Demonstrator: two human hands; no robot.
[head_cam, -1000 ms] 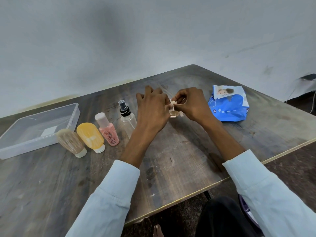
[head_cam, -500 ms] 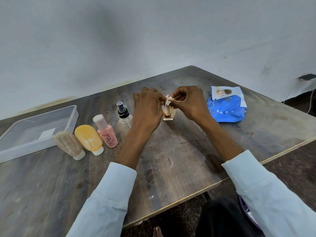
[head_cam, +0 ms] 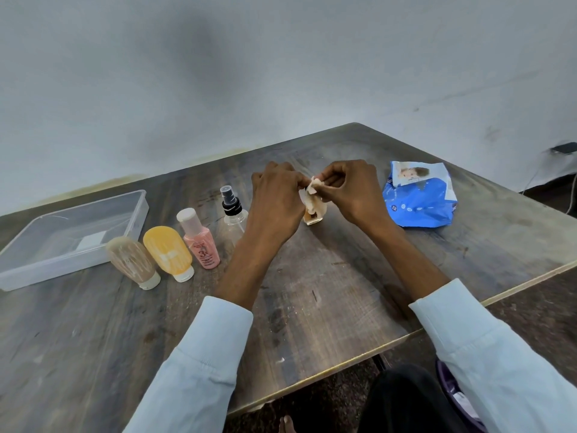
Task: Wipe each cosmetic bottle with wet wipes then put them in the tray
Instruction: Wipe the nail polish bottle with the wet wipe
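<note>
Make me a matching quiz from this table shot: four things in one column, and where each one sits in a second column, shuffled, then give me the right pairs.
Column one:
1. clear tray
2. blue wipes pack
3. spray bottle
4. small bottle

Column two:
A. between the two hands, with a wipe on it
B. far left of the table
C. right of the hands
D. just left of the left hand, next to the pink bottle

Pairs: 1-B, 2-C, 3-D, 4-A
</note>
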